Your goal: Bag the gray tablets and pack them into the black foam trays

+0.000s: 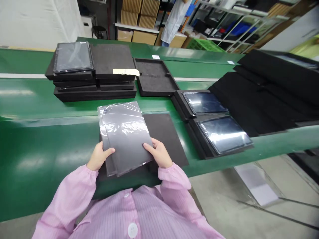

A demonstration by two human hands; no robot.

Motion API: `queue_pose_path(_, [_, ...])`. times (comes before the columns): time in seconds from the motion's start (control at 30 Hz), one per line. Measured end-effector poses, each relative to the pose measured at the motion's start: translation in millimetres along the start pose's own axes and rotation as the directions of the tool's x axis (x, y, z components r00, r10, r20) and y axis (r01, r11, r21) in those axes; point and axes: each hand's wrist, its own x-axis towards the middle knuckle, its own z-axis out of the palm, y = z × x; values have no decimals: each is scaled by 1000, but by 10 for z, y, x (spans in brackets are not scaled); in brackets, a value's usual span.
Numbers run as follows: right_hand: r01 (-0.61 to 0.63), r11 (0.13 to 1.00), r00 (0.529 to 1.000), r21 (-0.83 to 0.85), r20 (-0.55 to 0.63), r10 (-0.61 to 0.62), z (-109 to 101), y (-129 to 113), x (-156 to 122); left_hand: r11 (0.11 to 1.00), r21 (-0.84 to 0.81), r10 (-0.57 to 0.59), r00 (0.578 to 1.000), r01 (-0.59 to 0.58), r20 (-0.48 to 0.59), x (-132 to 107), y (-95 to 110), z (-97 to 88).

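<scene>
— While the person holds it, where exactly is the bagged tablet [126,132]?

— Near the middle of the green surface [37,159], just in front of the person. It is a grey slab in a clear, crinkled plastic sleeve, held tilted with its far end leaning left, above a black foam pad [165,132] that lies flat on the surface.

— And the grip on each side?

— The left hand [99,158] has its grip closed on the near left edge, thumb on top, fingers hidden beneath. The right hand [159,154] clamps the near right corner, thumb laid across the sleeve.

— Does the tablet touch the pad?

— I cannot tell; its near end hides that part of the pad.

— What lies farther off?

— Far left, a stack of black foam trays [94,89], with another wrapped tablet [73,57] on its left half and a pale yellow label [126,71] on its right half. Just right of the stack sits an empty foam tray [154,78]. To the right, two more trays hold screen-up tablets: a farther glossy tablet [204,102] and a nearer glossy tablet [224,133]. Beyond them, black foam sheets [269,96] spread to the right edge. Past the surface, a person in a white coat [174,20] stands by shelves of cardboard boxes [139,11].
</scene>
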Motion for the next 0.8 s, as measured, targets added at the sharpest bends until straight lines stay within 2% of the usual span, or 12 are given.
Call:
queue_pose_path(0.13, [1, 1000, 988, 19, -156, 2, -578, -216, -158, 994, -109, -35, 995, 25, -92, -34, 7, 30])
queue_pose_path(0.2, [38, 996, 956, -84, -287, -61, -878, -404, -323, 987, -161, -36, 992, 15, -124, -42, -6, 46])
queue_pose_path(0.27, [69, 938, 869, -341, -441, -225, -1077, -585, -505, 978, -209, -42, 988, 10, -150, -42, -23, 67])
queue_pose_path(0.33, [37, 783, 733, -621, -515, -444, -1127, -691, -644, 968, -253, -45, 982, -2, -183, -38, -36, 88])
queue_pose_path(0.4, [-27, 622, 629, -782, -497, -598, -1029, -671, -704, 961, -276, -42, 976, -19, -215, -37, -37, 106])
queue_pose_path(0.47, [-37, 536, 594, -843, -450, -667, -822, -509, -687, 961, -276, -41, 969, -28, -242, -38, -22, 119])
queue_pose_path(0.6, [144, 414, 611, -899, -249, -752, -297, 99, -487, 958, -288, -66, 961, -14, -267, -50, 18, 131])
queue_pose_path(0.67, [212, 380, 639, -900, -167, -751, -99, 396, -347, 949, -315, -91, 960, 3, -264, -57, 23, 132])
queue_pose_path(0.73, [242, 392, 675, -887, -136, -725, -8, 582, -219, 941, -338, -115, 961, 25, -250, -62, 14, 130])
queue_pose_path(0.8, [278, 428, 716, -860, -112, -689, -22, 618, -134, 938, -344, -125, 965, 40, -230, -64, -10, 124])
